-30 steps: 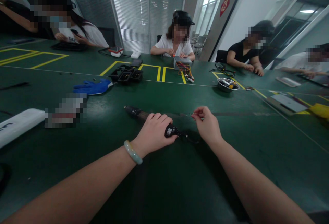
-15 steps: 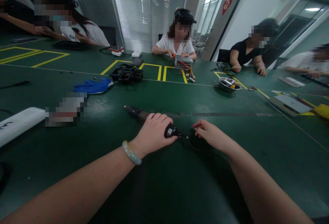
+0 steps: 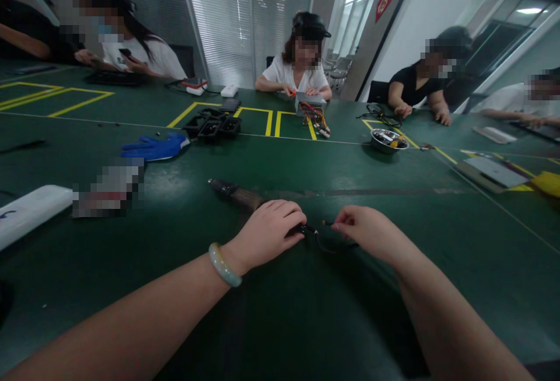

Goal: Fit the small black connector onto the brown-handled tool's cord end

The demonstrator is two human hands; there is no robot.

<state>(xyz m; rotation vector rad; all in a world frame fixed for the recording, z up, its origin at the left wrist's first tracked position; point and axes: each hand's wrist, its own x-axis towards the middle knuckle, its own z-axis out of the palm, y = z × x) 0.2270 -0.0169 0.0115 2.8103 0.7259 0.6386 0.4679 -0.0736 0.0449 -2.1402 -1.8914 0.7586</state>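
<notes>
A dark, slim power tool (image 3: 240, 195) lies on the green table, its metal tip pointing to the left. My left hand (image 3: 271, 229), with a pale bangle (image 3: 224, 265) on the wrist, is wrapped over the tool's rear end. From that end a short thin cable (image 3: 321, 244) comes out and curves over the table. To its right, my right hand (image 3: 354, 226) pinches a small cable plug (image 3: 326, 223) between thumb and fingers. The plug points left, a little apart from the tool's rear end.
A blue glove (image 3: 155, 146), black plastic parts (image 3: 212, 124) and a white case (image 3: 32, 212) are at the left. A metal bowl (image 3: 389, 142) of small parts stands at the back right. Several people sit across the table (image 3: 280, 165).
My left hand has shifted slightly to the right, covering more of the tool's rear end. The plug in my right hand now shows beyond the fingertips. The view has shifted slightly.
</notes>
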